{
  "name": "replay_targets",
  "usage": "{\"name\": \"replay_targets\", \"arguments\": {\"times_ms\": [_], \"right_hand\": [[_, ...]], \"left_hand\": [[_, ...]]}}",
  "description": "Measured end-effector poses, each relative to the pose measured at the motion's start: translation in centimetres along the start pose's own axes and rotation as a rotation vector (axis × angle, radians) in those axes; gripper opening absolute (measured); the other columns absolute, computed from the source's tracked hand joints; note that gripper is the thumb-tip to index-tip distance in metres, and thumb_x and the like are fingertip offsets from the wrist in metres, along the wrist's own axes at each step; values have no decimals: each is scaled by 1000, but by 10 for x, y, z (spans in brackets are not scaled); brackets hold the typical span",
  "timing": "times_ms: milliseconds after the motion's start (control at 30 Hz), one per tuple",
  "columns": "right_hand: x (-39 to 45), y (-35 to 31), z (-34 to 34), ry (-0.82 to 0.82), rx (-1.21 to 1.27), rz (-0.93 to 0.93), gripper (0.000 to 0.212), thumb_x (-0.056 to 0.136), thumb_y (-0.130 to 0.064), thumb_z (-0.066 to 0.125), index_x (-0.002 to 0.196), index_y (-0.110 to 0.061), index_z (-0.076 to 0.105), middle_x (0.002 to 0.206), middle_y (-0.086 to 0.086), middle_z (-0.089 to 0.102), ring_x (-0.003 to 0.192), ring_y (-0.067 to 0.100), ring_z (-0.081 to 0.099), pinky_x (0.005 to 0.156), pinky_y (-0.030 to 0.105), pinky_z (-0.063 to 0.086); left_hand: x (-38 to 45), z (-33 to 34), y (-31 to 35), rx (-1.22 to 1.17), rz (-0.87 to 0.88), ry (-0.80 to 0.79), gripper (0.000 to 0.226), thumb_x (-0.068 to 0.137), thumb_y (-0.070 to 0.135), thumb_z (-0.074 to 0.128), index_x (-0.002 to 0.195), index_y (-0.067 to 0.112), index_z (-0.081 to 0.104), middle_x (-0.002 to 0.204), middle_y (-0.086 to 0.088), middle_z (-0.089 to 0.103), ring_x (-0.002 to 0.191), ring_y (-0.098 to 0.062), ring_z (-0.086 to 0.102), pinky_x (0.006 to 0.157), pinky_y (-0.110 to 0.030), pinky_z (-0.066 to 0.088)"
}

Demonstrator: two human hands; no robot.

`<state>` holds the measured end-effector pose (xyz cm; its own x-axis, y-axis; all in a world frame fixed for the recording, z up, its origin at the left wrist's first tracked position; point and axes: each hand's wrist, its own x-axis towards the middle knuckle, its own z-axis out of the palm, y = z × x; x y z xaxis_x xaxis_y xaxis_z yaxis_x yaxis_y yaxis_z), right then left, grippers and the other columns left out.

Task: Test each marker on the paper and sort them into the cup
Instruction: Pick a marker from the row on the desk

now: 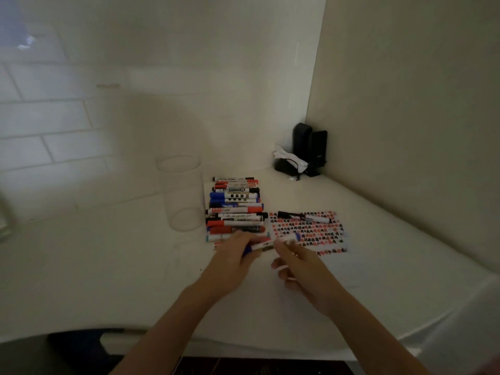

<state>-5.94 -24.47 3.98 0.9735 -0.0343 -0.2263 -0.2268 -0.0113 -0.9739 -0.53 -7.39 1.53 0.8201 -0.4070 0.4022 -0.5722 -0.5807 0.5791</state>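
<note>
A row of several red, blue and black markers (235, 207) lies side by side on the white table. To its left stands a clear empty cup (181, 193). To its right lies the paper (308, 231), covered in red and black test marks, with one black marker (303, 216) resting on its far edge. My left hand (232, 262) grips the body of a blue marker (259, 246) just in front of the row. My right hand (300, 266) pinches the same marker's blue-capped end (293, 238) over the paper's near left corner.
A black box with a white cloth and two dark upright devices (305, 155) sit in the back right corner against the wall. The table's front edge (243, 345) runs below my forearms. A wall closes the right side.
</note>
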Motion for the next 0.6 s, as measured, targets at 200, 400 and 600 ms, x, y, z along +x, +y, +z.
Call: {"name": "replay_targets", "arguments": {"times_ms": [200,400,600], "right_hand": [[4,3,21,124,-65,-128,31,90,-37,62,90,-6,65,68,-1,66,57,9,52,51,20,43],[-8,-1,15,32,-113,-211,30,93,-30,58,76,-6,66,61,0,61,56,12,51,55,22,44],[-8,-2,4,25,-108,-258,33,92,-33,57,72,-8,65,58,2,56,53,17,45,51,25,38]], "left_hand": [[-15,11,12,-92,-86,-131,28,101,23,41,129,25,46,127,5,55,110,-4,52,100,-23,43],[-21,1,16,-145,-18,-198,24,101,34,39,123,29,48,107,11,62,88,-2,58,83,-20,49],[-14,0,24,-195,4,-220,29,99,36,42,126,27,48,95,17,58,79,8,56,72,-9,44]]}}
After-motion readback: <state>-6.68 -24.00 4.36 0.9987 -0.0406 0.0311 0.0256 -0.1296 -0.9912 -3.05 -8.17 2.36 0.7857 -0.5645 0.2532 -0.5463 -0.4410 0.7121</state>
